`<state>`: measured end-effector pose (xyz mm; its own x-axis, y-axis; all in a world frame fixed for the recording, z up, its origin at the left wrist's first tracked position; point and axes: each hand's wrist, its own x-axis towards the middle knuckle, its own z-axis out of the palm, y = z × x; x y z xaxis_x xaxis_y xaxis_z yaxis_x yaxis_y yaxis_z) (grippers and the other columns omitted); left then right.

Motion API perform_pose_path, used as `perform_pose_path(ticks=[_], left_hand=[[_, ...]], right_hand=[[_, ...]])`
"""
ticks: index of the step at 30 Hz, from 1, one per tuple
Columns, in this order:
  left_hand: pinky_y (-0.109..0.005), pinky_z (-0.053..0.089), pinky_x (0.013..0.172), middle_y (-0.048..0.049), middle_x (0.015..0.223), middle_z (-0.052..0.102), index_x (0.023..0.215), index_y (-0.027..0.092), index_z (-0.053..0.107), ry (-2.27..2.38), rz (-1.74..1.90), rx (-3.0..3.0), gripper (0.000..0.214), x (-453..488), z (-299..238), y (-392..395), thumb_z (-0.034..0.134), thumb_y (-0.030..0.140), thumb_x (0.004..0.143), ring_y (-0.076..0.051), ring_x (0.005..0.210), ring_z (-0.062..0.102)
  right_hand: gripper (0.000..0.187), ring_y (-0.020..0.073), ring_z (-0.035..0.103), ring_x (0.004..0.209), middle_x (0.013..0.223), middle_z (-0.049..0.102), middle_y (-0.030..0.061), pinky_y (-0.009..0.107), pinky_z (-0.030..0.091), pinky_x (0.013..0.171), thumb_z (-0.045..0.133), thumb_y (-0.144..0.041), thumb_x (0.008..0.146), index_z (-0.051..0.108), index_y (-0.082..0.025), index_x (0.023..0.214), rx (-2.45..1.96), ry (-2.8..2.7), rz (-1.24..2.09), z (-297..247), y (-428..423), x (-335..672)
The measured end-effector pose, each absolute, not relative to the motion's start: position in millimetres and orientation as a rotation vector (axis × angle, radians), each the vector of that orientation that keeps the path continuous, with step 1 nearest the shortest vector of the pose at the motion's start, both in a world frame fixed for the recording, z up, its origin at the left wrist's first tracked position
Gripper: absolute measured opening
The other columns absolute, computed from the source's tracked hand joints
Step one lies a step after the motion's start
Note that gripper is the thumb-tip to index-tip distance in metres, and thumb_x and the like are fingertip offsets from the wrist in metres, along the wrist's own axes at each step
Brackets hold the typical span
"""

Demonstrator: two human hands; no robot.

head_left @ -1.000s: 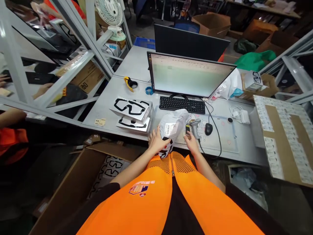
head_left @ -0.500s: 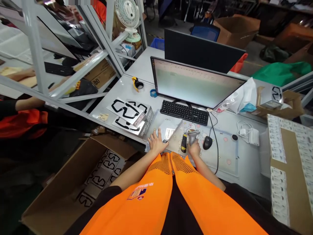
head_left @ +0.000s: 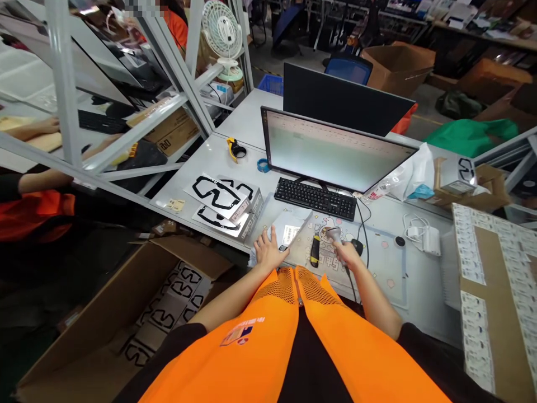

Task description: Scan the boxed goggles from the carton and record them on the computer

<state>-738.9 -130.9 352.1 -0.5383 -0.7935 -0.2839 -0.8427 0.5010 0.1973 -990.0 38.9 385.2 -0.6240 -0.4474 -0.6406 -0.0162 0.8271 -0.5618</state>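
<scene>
My left hand (head_left: 268,250) lies flat with its fingers spread on a grey plastic mailer (head_left: 287,226) that carries a white label, at the desk's near edge. My right hand (head_left: 344,253) is closed round a grey barcode scanner (head_left: 334,235), held just right of the mailer above the desk mat (head_left: 380,263). A black and yellow marker-like tool (head_left: 315,251) lies between my hands. The mouse (head_left: 357,245) sits right behind the scanner.
A keyboard (head_left: 314,198) and monitor (head_left: 333,150) stand behind the mailer. White goggle boxes (head_left: 222,198) are stacked to the left. An open carton (head_left: 138,313) with more boxes stands on the floor left. Label sheets (head_left: 490,268) lie on a carton right. Another person's arms show behind the left rack.
The mailer went from bunched and raised under my left hand to lying flat on the desk. My right hand took hold of the scanner and has lifted it slightly rightward.
</scene>
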Motion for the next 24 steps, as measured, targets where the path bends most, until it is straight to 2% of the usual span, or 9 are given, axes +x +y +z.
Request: perform_pose_path(ticks=[2,4,6,9,11,17,24], left_hand=[[-0.057,0.039,0.120,-0.0304,0.175,0.041,0.183,0.009,0.028,2.591,0.479,-1.417,0.109,-738.9,351.2,-131.0,0.068,0.065,0.099,-0.049,0.149,0.046],[-0.057,0.039,0.120,-0.0304,0.175,0.041,0.183,0.009,0.028,2.594,0.478,-1.425,0.110,-739.0,350.8,-130.7,0.070,0.064,0.097,-0.049,0.149,0.046],[-0.057,0.040,0.120,-0.0303,0.175,0.041,0.183,0.010,0.029,2.594,0.474,-1.437,0.110,-739.1,350.6,-130.2,0.072,0.062,0.096,-0.049,0.148,0.047],[-0.057,0.040,0.119,-0.0301,0.175,0.040,0.183,0.010,0.029,2.598,0.475,-1.442,0.110,-739.0,350.0,-129.5,0.073,0.062,0.096,-0.049,0.148,0.047],[-0.058,0.040,0.120,-0.0302,0.176,0.040,0.183,0.010,0.028,2.601,0.476,-1.442,0.111,-738.8,349.1,-129.2,0.073,0.062,0.096,-0.049,0.148,0.047],[-0.058,0.040,0.120,-0.0296,0.175,0.040,0.183,0.010,0.028,2.617,0.495,-1.449,0.110,-737.9,346.9,-128.2,0.071,0.063,0.097,-0.049,0.149,0.046],[-0.059,0.038,0.121,-0.0295,0.175,0.041,0.184,0.011,0.026,2.605,0.527,-1.441,0.112,-737.0,345.0,-129.7,0.069,0.068,0.097,-0.050,0.150,0.044]], right_hand=[[0.043,0.0144,0.057,0.053,0.071,0.062,0.0000,0.026,0.045,0.050,0.070,-0.066,0.092,0.059,-0.024,0.094,-0.380,2.049,-0.738,416.7,47.3,-994.2],[0.049,0.0112,0.052,0.052,0.071,0.059,-0.0027,0.024,0.044,0.051,0.075,-0.069,0.089,0.055,-0.024,0.091,-0.505,1.871,-0.817,452.9,55.3,-996.6],[0.053,0.0099,0.048,0.050,0.068,0.058,-0.0045,0.023,0.039,0.048,0.078,-0.072,0.088,0.059,-0.023,0.097,-0.656,1.699,-0.807,490.4,59.5,-997.3],[0.060,0.0094,0.039,0.045,0.061,0.053,-0.0074,0.022,0.028,0.043,0.077,-0.074,0.091,0.066,-0.021,0.117,-0.793,1.599,-0.629,536.7,56.4,-995.2],[0.062,0.0095,0.040,0.046,0.061,0.053,-0.0074,0.022,0.028,0.043,0.077,-0.074,0.092,0.068,-0.020,0.121,-0.854,1.571,-0.553,554.5,49.9,-992.6],[0.060,0.0119,0.049,0.052,0.070,0.059,-0.0035,0.025,0.036,0.048,0.077,-0.072,0.090,0.072,-0.020,0.119,-0.934,1.565,-0.430,556.5,30.4,-988.4],[0.065,0.0147,0.054,0.056,0.070,0.060,-0.0028,0.026,0.039,0.051,0.074,-0.072,0.093,0.073,-0.020,0.132,-0.984,1.553,-0.339,551.3,19.8,-986.7]])
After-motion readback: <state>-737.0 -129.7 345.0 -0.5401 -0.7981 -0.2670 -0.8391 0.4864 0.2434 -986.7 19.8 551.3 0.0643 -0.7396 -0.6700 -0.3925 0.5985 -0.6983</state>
